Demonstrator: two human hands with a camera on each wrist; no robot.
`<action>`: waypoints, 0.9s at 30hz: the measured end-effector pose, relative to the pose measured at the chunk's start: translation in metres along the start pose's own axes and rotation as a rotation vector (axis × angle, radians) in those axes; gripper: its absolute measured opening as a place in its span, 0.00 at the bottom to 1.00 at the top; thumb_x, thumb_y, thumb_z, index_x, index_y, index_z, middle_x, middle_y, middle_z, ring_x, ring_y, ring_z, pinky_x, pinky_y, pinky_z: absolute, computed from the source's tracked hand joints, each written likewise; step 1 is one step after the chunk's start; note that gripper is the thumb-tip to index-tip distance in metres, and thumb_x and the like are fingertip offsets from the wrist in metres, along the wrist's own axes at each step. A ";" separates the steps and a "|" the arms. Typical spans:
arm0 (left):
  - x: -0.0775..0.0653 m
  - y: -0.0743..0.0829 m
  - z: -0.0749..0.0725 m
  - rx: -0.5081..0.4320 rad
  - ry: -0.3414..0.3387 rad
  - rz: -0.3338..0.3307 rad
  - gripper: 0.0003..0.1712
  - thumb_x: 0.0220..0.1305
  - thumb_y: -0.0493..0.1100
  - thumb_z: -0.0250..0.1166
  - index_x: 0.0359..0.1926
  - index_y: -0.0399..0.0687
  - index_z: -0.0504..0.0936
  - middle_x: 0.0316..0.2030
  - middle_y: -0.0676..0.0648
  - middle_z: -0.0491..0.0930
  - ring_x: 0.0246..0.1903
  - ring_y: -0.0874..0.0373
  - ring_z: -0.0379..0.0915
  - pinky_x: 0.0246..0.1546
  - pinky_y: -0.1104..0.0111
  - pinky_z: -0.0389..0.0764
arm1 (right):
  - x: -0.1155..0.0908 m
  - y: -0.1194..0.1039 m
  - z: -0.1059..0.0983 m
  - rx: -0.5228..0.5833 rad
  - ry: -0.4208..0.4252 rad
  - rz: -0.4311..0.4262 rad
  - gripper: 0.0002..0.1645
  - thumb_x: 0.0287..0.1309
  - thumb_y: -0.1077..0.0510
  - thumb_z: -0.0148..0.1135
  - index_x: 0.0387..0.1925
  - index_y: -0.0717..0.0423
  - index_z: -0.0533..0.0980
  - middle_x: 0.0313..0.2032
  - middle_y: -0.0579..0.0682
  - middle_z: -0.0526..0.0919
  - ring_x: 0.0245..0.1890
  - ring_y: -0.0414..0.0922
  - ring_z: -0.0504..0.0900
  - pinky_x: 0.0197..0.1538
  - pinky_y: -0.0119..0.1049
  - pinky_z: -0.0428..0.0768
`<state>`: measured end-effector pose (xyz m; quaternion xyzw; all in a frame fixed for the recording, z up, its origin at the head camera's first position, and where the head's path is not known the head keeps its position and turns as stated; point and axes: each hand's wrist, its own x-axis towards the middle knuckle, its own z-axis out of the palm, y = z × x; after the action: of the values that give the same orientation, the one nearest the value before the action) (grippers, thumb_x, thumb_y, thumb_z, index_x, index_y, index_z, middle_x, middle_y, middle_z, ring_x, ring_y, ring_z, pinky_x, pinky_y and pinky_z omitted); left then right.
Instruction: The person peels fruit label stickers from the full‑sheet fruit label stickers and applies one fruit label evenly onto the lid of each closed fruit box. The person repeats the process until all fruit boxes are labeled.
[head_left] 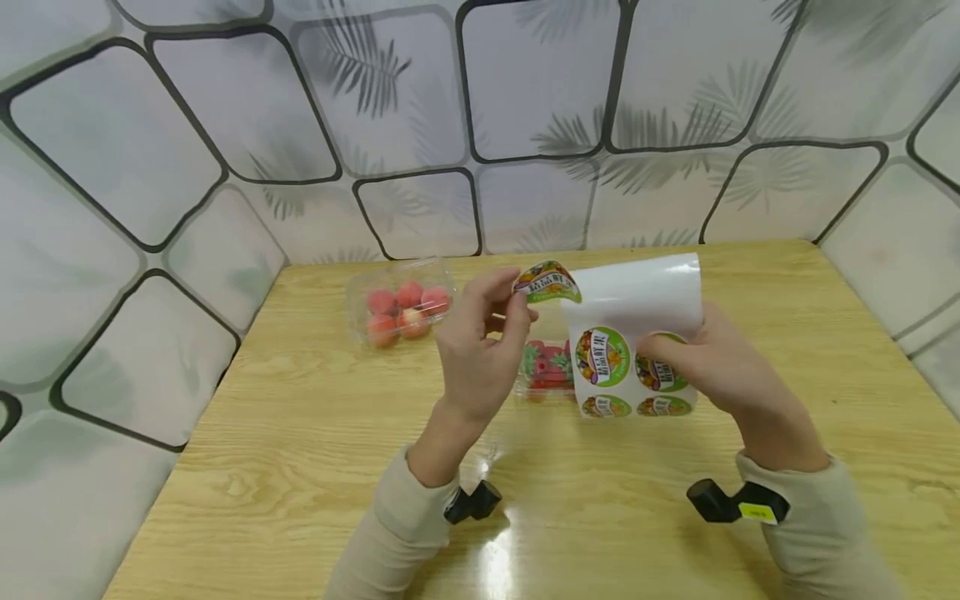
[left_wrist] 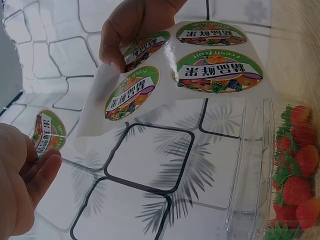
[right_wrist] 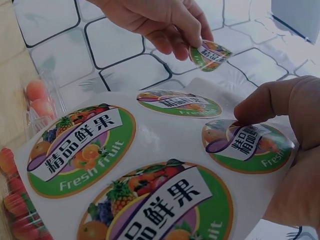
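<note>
Between thumb and fingers, my left hand (head_left: 480, 350) pinches a round fruit sticker (head_left: 551, 283) by its edge; the sticker is off the sheet and bends slightly. My right hand (head_left: 712, 367) grips a white sticker sheet (head_left: 633, 292) at its right side, thumb on top over one label. Several round "Fresh fruit" labels (right_wrist: 82, 150) show on the sheet, whose far part curls upward. In the head view, a clear box of strawberries (head_left: 547, 367) is partly hidden behind the sheet. The left wrist view shows the strawberries (left_wrist: 297, 185) beside the clear plastic.
A clear plastic box with several round reddish fruits (head_left: 408, 312) stands at the back left of the wooden table (head_left: 300, 467). Patterned cloth walls (head_left: 540, 83) rise behind the table and along its sides. A black wrist camera (head_left: 472, 502) sits on the left sleeve.
</note>
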<state>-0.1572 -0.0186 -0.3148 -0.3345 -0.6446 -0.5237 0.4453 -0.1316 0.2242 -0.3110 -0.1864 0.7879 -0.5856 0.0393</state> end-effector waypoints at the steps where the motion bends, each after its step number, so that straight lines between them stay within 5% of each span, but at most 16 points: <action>1: 0.000 0.000 0.001 -0.006 -0.002 -0.005 0.11 0.60 0.21 0.59 0.46 0.25 0.77 0.28 0.36 0.82 0.22 0.50 0.82 0.21 0.73 0.81 | -0.001 0.002 -0.002 -0.001 0.006 -0.006 0.20 0.66 0.68 0.56 0.59 0.57 0.72 0.47 0.42 0.83 0.43 0.42 0.85 0.38 0.42 0.84; 6: -0.002 -0.001 0.001 -0.009 -0.025 -0.035 0.11 0.62 0.22 0.59 0.46 0.26 0.77 0.28 0.36 0.83 0.22 0.50 0.83 0.22 0.73 0.81 | -0.004 0.009 -0.013 -0.015 0.048 -0.013 0.22 0.65 0.72 0.54 0.56 0.50 0.74 0.46 0.40 0.82 0.41 0.40 0.84 0.37 0.39 0.83; 14: 0.000 -0.002 -0.006 0.016 -0.031 -0.057 0.10 0.63 0.23 0.58 0.45 0.27 0.77 0.28 0.36 0.83 0.22 0.51 0.82 0.21 0.72 0.81 | 0.005 0.009 -0.028 0.052 0.018 -0.035 0.21 0.66 0.70 0.57 0.58 0.52 0.73 0.46 0.44 0.84 0.41 0.42 0.86 0.39 0.37 0.84; 19: -0.001 -0.002 -0.005 0.017 -0.042 -0.054 0.10 0.63 0.23 0.58 0.45 0.27 0.78 0.27 0.37 0.83 0.21 0.51 0.82 0.21 0.73 0.81 | 0.005 0.013 -0.040 -0.045 0.104 0.031 0.18 0.68 0.65 0.59 0.55 0.46 0.73 0.39 0.39 0.86 0.35 0.42 0.87 0.33 0.39 0.84; 27: -0.001 -0.002 -0.005 0.027 -0.048 -0.060 0.10 0.64 0.23 0.58 0.46 0.29 0.77 0.27 0.37 0.83 0.21 0.52 0.82 0.21 0.73 0.81 | 0.007 0.031 -0.067 0.078 0.217 0.043 0.16 0.70 0.63 0.57 0.56 0.46 0.72 0.39 0.39 0.85 0.32 0.38 0.85 0.31 0.32 0.82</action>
<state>-0.1573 -0.0239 -0.3158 -0.3215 -0.6719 -0.5198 0.4183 -0.1649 0.2897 -0.3183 -0.1031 0.7679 -0.6317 -0.0264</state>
